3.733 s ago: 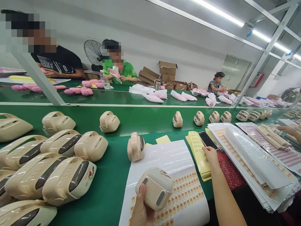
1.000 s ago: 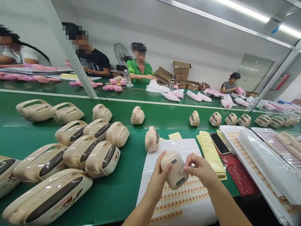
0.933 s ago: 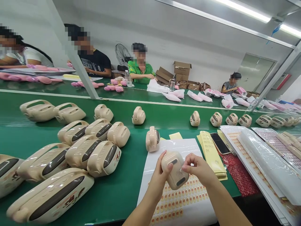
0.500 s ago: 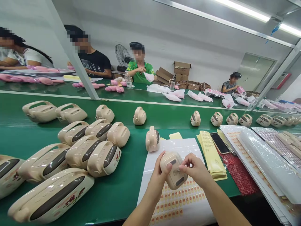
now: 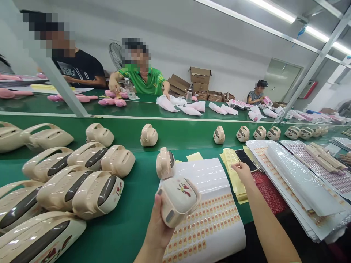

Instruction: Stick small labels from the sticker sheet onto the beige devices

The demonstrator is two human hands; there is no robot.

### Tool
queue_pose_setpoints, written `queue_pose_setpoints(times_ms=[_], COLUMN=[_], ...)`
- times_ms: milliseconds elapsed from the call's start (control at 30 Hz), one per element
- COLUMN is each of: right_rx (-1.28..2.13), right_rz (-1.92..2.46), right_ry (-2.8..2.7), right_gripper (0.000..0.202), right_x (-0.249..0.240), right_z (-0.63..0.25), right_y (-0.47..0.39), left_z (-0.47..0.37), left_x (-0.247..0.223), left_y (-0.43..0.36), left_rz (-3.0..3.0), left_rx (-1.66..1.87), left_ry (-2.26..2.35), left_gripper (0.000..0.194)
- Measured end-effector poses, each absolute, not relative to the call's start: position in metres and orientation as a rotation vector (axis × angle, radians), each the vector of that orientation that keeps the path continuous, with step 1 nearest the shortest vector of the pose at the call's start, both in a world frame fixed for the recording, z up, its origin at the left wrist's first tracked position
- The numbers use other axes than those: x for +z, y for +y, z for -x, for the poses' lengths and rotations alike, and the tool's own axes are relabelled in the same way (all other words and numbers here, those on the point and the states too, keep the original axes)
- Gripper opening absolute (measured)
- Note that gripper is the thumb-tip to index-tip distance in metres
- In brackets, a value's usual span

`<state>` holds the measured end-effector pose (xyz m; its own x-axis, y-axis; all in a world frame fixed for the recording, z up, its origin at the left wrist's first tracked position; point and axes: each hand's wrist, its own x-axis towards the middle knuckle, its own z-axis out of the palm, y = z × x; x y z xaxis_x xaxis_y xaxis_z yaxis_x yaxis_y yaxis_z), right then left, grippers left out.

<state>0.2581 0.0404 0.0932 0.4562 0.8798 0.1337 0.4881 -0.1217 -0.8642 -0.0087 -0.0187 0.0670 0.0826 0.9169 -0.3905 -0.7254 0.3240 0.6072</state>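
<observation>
In my left hand is a cream plastic device, tilted so that its white face with a red cartoon print points up. Its kind is not clear. My right hand pinches at the upper part of a stack of yellow label sheets; whether a label is between the fingertips is too small to see. Below the device lies a white sticker sheet with rows of small orange stickers. Another cream device stands just behind the held one.
Several cream handled devices crowd the green table's left side, and more line the green strip behind. Right of the labels are a phone, red bubble wrap and plastic-covered sheets. Co-workers sit opposite, by pink items.
My right hand has left the device and moved right to the yellow labels. My left hand has turned the device, so the printed face shows. The view has shifted right.
</observation>
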Motion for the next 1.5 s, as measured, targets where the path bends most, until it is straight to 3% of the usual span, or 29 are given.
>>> queue_pose_setpoints(times_ms=[233, 367, 433, 500, 633, 733, 900, 1100, 1367, 1500], right_rx=[0.297, 0.487, 0.593, 0.537, 0.442, 0.657, 1.031, 1.057, 1.061, 1.012], right_rz=[1.822, 1.548, 1.358, 1.301, 1.297, 1.331, 1.146, 1.009, 1.045, 1.075], right_ry=[-1.382, -1.801, -2.081, -2.183, -2.055, -1.792, -1.076, -0.930, -0.981, -0.960], right_gripper=[0.010, 0.024, 0.047, 0.053, 0.017, 0.009, 0.026, 0.025, 0.020, 0.020], right_x=[0.065, 0.044, 0.026, 0.007, -0.014, -0.003, 0.052, 0.084, 0.084, 0.084], right_z=[-0.255, -0.211, -0.193, -0.183, -0.177, -0.172, -0.141, -0.103, -0.103, -0.100], right_y=[0.025, -0.046, -0.080, -0.101, -0.110, -0.100, -0.071, -0.048, -0.049, -0.049], left_z=[0.028, 0.032, 0.032, 0.031, 0.025, 0.017, -0.005, -0.019, -0.017, -0.020], left_x=[0.064, 0.065, 0.065, 0.065, 0.063, 0.061, 0.063, 0.066, 0.048, 0.050], left_y=[-0.030, -0.031, -0.031, -0.032, -0.034, -0.038, -0.046, -0.053, -0.048, -0.048], left_rz=[-0.308, -0.206, -0.138, -0.086, -0.082, -0.071, -0.056, -0.102, -0.296, -0.280], left_rx=[1.344, 1.360, 1.356, 1.363, 1.403, 1.413, 1.380, 1.350, 1.322, 1.286], left_ry=[0.758, 0.711, 0.667, 0.627, 0.552, 0.532, 0.488, 0.447, -0.155, -0.291], left_gripper=[0.052, 0.058, 0.061, 0.060, 0.052, 0.053, 0.048, 0.059, 0.041, 0.043])
